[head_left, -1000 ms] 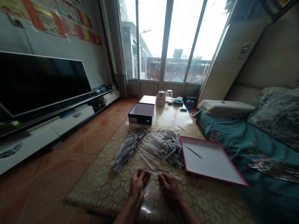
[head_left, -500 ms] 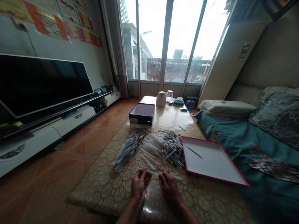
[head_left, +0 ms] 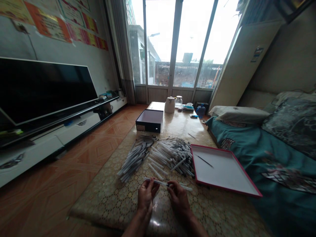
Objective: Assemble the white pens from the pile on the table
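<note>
Your left hand (head_left: 146, 198) and right hand (head_left: 179, 197) hold a slim white plastic pen tube (head_left: 160, 182) crosswise, low over the tabletop (head_left: 103, 205), whose glossy cover has a fine lattice pattern. The fingers (head_left: 151, 186) of both hands are clamped on it, with your hands close together; you cannot tell whether it is one tube or two pieces meeting between them. Just beyond lies a loose heap of smooth tubes with dark tips (head_left: 172, 158), beside a tighter bundle (head_left: 135, 158). To the right, a shallow white tray with a red rim (head_left: 212, 148) holds one thin dark rod (head_left: 204, 161). Farther on sits a dark box (head_left: 149, 120), its small pale label (head_left: 140, 127) unreadable. A teal bed cover (head_left: 271, 164) runs alongside.
</note>
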`<state>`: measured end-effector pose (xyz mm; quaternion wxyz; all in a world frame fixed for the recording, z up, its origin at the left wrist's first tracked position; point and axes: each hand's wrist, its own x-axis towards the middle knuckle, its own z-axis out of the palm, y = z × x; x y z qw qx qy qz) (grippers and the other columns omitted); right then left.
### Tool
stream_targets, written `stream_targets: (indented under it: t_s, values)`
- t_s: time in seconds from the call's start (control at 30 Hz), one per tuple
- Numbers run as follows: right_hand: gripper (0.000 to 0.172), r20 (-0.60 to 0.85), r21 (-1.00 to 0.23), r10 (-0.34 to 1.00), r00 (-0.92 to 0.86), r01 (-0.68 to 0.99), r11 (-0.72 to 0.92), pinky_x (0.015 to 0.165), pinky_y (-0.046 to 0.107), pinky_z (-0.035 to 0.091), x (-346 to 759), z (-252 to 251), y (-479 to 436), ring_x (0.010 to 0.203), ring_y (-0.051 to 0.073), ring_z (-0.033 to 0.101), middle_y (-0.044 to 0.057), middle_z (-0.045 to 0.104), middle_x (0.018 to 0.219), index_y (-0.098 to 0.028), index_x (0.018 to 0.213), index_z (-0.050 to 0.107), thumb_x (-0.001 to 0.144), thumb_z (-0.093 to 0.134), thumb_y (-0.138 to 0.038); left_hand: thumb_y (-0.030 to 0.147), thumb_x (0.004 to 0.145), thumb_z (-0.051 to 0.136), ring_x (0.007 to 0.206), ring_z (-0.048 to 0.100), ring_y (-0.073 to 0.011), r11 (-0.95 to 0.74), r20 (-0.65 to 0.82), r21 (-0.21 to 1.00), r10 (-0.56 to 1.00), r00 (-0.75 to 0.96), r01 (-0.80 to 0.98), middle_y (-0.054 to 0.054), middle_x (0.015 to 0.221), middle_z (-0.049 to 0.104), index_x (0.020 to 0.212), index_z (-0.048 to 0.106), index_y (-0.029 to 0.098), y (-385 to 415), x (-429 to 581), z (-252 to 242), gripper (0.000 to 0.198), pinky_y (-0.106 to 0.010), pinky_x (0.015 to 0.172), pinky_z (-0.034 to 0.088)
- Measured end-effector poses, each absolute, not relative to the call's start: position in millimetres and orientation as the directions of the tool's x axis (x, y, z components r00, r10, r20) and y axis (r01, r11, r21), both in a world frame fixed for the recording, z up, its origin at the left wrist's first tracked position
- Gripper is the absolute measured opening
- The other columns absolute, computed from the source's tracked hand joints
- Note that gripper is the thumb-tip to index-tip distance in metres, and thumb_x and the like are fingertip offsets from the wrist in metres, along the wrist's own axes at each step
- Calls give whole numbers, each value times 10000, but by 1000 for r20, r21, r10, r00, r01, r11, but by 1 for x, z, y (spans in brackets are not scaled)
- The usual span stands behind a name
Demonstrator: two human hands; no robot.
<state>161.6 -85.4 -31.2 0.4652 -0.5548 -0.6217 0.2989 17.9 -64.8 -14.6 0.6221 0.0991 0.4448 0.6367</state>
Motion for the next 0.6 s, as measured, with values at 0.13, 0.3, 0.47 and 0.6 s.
stream_targets:
  t_s: [0.13, 0.3, 0.47, 0.6]
  values:
    - [315, 239, -877, 970, 52, 440, 192, 555, 218, 383, 161, -29, -85, 574, 140, 538, 5, 579, 612, -183, 722, 601, 869, 406, -382, 76, 720, 632, 606, 656, -131, 173, -430, 689, 880, -204, -704, -35, 668, 661, 709, 599, 114, -64, 18, -15, 52, -251, 604, 565]
    - [260, 251, -887, 966, 62, 416, 203, 555, 222, 391, 160, -28, -86, 570, 144, 536, 5, 584, 630, -179, 805, 598, 840, 462, -398, 68, 719, 630, 595, 652, -127, 178, -434, 692, 877, -206, -700, -37, 666, 660, 701, 602, 108, -64, 18, -13, 52, -247, 608, 561]
    - [327, 276, -864, 960, 47, 449, 227, 548, 225, 379, 160, -29, -87, 570, 145, 531, 13, 579, 618, -184, 738, 613, 869, 407, -402, 66, 739, 607, 614, 653, -131, 179, -428, 695, 881, -201, -696, -44, 677, 663, 707, 609, 103, -66, 18, -11, 49, -257, 618, 562]
    - [315, 281, -859, 959, 42, 457, 232, 573, 225, 383, 160, -29, -87, 597, 147, 543, 15, 591, 648, -186, 754, 600, 872, 403, -402, 58, 749, 595, 620, 648, -121, 176, -416, 697, 889, -191, -695, -42, 681, 661, 714, 608, 98, -66, 18, -13, 54, -253, 622, 562]
